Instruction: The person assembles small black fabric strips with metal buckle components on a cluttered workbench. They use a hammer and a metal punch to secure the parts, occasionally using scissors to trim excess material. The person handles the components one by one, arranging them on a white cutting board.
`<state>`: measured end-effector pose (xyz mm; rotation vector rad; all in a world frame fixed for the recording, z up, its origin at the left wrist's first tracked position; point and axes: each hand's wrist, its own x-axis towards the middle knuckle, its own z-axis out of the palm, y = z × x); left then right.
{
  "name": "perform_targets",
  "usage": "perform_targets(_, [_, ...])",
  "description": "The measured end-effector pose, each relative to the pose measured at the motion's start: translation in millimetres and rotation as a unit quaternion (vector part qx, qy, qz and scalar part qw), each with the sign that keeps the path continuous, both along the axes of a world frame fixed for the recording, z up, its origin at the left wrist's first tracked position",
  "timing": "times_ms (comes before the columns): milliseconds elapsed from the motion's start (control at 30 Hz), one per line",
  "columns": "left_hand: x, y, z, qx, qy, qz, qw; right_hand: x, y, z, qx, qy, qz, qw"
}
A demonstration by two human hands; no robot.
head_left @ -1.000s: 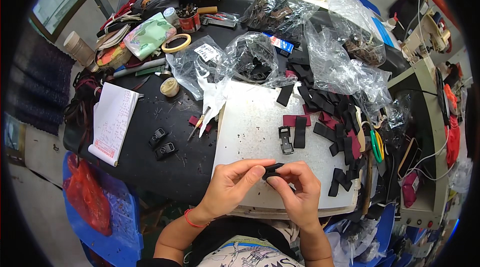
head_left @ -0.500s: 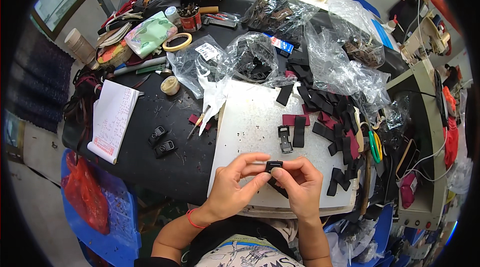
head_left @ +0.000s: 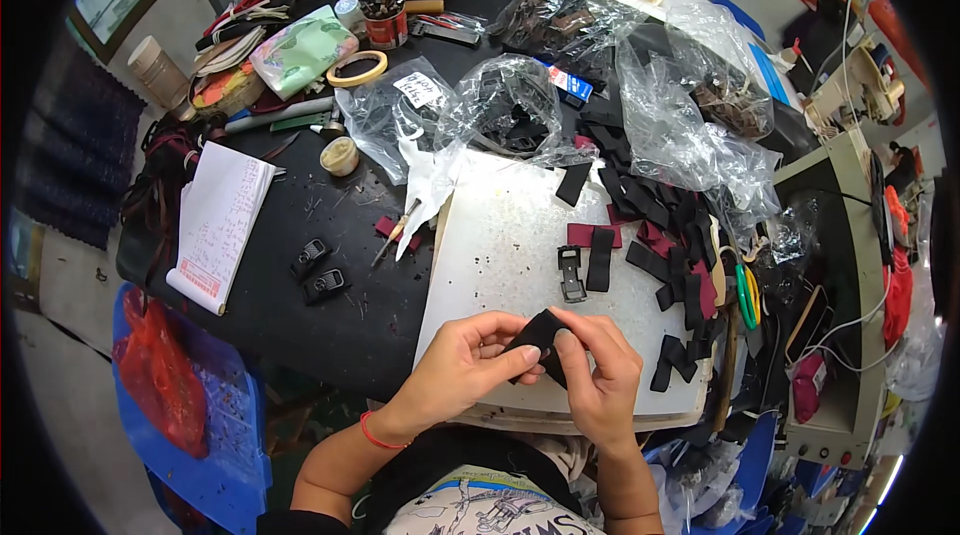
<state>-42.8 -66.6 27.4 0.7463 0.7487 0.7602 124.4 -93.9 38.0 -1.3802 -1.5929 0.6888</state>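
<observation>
My left hand point(head_left: 462, 372) and my right hand point(head_left: 597, 372) meet over the near edge of a white board point(head_left: 500, 245), both pinching one small black strap piece point(head_left: 537, 333) between thumbs and fingers. A red band circles my left wrist. Just beyond my hands on the board lie a black buckle point(head_left: 571, 273), a black strip point(head_left: 599, 259) and a maroon strip point(head_left: 581, 233). A heap of black and maroon strap pieces point(head_left: 655, 235) spreads along the board's right side.
Two black buckles point(head_left: 318, 272) and a notepad point(head_left: 220, 224) lie on the dark table at left. Clear plastic bags point(head_left: 640, 85) with parts, tape rolls, a tin and clutter fill the back. Green-handled scissors point(head_left: 746, 296) sit right. A blue crate point(head_left: 190, 405) stands lower left.
My hands have kept working the black piece, turning it so a broader face shows; they have shifted slightly toward me and to the right.
</observation>
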Motion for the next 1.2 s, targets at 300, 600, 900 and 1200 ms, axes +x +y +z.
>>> perform_targets(300, [-0.4, -8.7, -13.0, 0.023, -0.030, 0.018, 0.999, 5.1, 5.0, -8.3, -0.095, 0.163, 0.072, 0.979])
perform_targets(600, [18.1, -19.7, -9.5, 0.066, 0.069, 0.073, 0.993, -8.8, -2.4, -23.5, -0.099, 0.219, -0.007, 0.971])
perform_targets(900, [-1.6, -12.2, -0.3, 0.009, 0.013, 0.039, 0.999, -2.1, 10.2, -11.3, -0.087, 0.016, -0.021, 0.996])
perform_targets(1200, [-2.7, -19.9, -20.4, 0.099, 0.094, 0.059, 0.989, -9.9, 2.6, -7.0, 0.045, -0.104, -0.018, 0.993])
